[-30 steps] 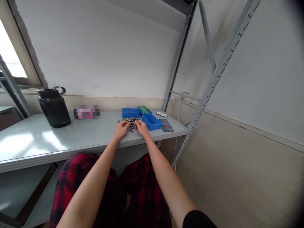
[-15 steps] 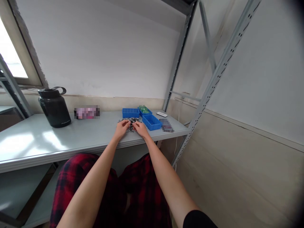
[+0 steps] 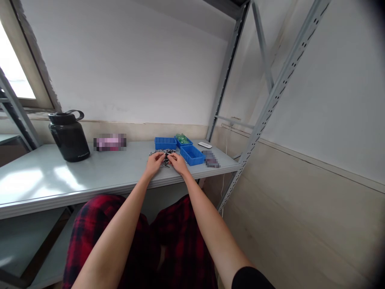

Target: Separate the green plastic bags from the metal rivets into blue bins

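A pile of small, thin black and silver pieces [image 3: 166, 153] lies on the grey shelf top [image 3: 120, 170]; their kind is too small to make out. My left hand [image 3: 154, 162] is at the left of the pile, its thumb and fingers pinched together. Facing it from the right, my right hand [image 3: 178, 162] is pinched in the same way. The fingertips of both hands are close together over the pile. Whatever they hold is too small to name. Just right of my right hand stands a blue bin [image 3: 192, 155], open at the top.
Behind the pile are another blue bin [image 3: 165, 143] and a third blue bin holding green pieces [image 3: 182, 138]. A white flat object [image 3: 205, 145] and a blurred item [image 3: 211, 159] lie at the right. Leftward stand a dark bottle [image 3: 69, 138] and a blurred pink item [image 3: 110, 142]. Metal uprights [image 3: 278, 96] frame the right end.
Both hands stay in nearly the same place over the pile, with only a slight shift of the fingers. The bins and the bottle have not moved.
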The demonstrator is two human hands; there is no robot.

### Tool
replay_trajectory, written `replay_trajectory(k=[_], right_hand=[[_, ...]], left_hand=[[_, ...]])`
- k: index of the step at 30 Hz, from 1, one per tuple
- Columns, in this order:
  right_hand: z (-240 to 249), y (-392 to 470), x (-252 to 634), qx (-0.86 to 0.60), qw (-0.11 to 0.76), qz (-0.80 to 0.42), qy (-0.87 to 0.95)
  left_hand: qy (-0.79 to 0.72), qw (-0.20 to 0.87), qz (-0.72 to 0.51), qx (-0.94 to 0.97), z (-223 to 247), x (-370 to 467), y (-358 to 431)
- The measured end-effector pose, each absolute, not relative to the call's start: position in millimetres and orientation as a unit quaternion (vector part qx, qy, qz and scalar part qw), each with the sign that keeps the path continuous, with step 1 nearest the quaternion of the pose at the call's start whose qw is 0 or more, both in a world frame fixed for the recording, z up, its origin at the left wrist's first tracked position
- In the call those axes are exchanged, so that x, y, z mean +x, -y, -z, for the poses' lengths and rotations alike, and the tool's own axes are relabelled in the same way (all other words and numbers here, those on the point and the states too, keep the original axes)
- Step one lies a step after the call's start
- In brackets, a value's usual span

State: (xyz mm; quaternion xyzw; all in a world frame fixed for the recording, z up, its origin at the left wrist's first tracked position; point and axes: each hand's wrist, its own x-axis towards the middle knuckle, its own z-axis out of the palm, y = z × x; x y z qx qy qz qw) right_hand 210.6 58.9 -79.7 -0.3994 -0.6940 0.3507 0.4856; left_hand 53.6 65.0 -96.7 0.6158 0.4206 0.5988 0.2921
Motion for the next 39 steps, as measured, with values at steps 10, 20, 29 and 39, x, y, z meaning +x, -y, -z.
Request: replay_trajectory(k=[10,20,29,39], right_hand=[[80.6,-60.5,210.3,-0.400,0.484,-0.356,0.692],[78.7,-58.3,212.1,-0.412,0.500,-0.342,0.681],[80.4,-63.9,212.8,-0.407,0.541,-0.393,0.622],[78.6,-60.6,213.2,-0.405,0.525,-0.371,0.650]], left_hand=[[-0.425,0.285,-0.558,0.654,95.4,52.5,-62.8],[-0.439,0.292,-0.591,0.610,96.6,51.3,-64.5],[-0.437,0.285,-0.588,0.618,94.1,54.2,-60.8],[-0.431,0.310,-0.598,0.600,93.7,55.3,-59.2]])
